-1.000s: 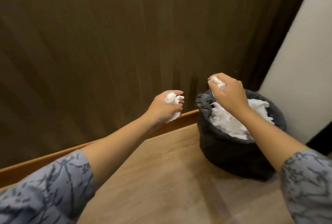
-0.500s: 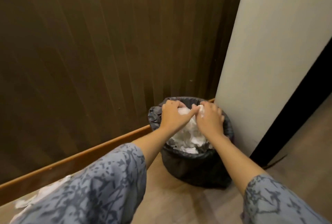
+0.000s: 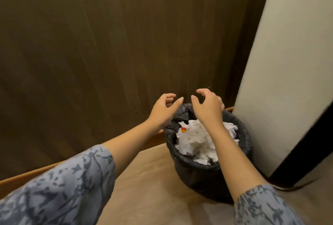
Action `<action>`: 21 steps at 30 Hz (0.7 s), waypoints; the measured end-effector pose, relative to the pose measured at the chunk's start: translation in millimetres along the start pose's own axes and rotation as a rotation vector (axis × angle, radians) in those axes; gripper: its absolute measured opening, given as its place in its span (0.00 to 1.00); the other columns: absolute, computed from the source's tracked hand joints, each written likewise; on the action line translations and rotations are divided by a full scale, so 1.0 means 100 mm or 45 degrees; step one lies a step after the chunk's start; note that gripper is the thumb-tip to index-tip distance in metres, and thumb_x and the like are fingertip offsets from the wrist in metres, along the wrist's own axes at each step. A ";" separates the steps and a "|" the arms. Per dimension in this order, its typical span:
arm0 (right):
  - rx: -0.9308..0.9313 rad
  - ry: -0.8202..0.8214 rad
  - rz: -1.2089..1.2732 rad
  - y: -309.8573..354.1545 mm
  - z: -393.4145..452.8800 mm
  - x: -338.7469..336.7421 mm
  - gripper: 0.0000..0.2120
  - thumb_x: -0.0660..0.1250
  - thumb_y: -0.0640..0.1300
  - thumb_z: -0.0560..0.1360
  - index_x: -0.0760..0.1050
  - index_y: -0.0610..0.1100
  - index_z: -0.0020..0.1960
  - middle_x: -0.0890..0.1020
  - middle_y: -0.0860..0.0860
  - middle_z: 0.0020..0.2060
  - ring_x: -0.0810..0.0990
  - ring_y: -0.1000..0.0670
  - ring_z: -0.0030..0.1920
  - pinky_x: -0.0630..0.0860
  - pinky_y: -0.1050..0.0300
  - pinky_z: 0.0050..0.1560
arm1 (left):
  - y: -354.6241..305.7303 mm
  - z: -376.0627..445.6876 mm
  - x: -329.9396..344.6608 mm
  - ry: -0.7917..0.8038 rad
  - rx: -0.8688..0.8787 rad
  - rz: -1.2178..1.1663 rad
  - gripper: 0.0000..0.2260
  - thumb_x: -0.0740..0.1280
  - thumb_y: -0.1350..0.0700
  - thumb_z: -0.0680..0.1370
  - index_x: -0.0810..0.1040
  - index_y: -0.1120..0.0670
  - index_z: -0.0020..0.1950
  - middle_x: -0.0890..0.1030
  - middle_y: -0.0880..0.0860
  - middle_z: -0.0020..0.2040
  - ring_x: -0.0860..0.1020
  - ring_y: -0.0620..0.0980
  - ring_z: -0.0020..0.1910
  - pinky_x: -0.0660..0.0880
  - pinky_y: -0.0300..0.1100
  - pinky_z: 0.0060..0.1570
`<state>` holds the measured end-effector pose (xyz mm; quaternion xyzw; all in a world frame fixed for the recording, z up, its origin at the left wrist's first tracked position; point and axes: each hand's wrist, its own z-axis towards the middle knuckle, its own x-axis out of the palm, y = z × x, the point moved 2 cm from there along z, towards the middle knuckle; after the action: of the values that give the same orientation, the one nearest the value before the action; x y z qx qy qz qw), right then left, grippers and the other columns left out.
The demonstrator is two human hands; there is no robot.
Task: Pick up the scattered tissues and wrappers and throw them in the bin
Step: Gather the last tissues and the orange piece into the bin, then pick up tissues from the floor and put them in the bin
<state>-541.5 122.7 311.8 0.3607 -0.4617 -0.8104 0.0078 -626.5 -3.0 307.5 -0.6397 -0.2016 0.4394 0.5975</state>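
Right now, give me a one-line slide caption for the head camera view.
Both hands, left hand and right hand, hover open and empty above a black-lined bin heaped with crumpled tissues.

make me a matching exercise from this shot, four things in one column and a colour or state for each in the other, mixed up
Things:
1. left hand
2. bin liner
3. tissues
4. skirting board

States or colours:
A. white, crumpled, piled inside the bin
B. orange-brown wood, running along the foot of the dark wall
C. black, wrinkled, folded over the bin's rim
D. empty, fingers loosely spread, above the bin's far left edge

Pairs: 1-D, 2-C, 3-A, 4-B
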 end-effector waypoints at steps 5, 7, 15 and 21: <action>-0.235 0.283 0.391 0.64 -0.19 0.30 0.09 0.64 0.48 0.80 0.78 0.46 0.56 0.79 0.55 0.47 0.76 0.58 0.44 0.68 0.73 0.38 | 0.04 -0.29 -0.81 -0.182 -0.009 0.328 0.13 0.67 0.53 0.79 0.75 0.49 0.63 0.77 0.46 0.58 0.75 0.42 0.54 0.70 0.27 0.41; -0.369 0.426 0.403 0.84 -0.34 0.51 0.07 0.64 0.47 0.80 0.79 0.47 0.55 0.80 0.55 0.45 0.77 0.58 0.44 0.70 0.72 0.39 | 0.13 -0.48 -1.20 -0.238 -0.039 0.464 0.11 0.67 0.55 0.79 0.77 0.49 0.60 0.79 0.47 0.57 0.77 0.44 0.55 0.73 0.30 0.47; -0.911 1.017 0.207 1.64 -1.01 1.36 0.07 0.65 0.45 0.79 0.80 0.51 0.55 0.80 0.58 0.47 0.77 0.60 0.47 0.72 0.71 0.46 | 0.40 -1.34 -2.71 -0.462 -0.123 0.767 0.05 0.68 0.57 0.78 0.81 0.49 0.52 0.80 0.45 0.50 0.78 0.41 0.49 0.71 0.26 0.45; -1.081 1.254 0.193 2.28 -1.68 2.05 0.07 0.67 0.49 0.78 0.81 0.49 0.51 0.81 0.57 0.43 0.79 0.58 0.44 0.73 0.69 0.43 | 0.95 -1.92 -3.57 -0.573 -0.238 0.638 0.06 0.72 0.57 0.75 0.82 0.51 0.51 0.81 0.45 0.46 0.80 0.41 0.46 0.74 0.27 0.44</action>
<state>-666.2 -203.9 312.8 0.6217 -0.0682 -0.6594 0.4173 -688.0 -415.0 313.3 -0.6083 -0.2043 0.6821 0.3506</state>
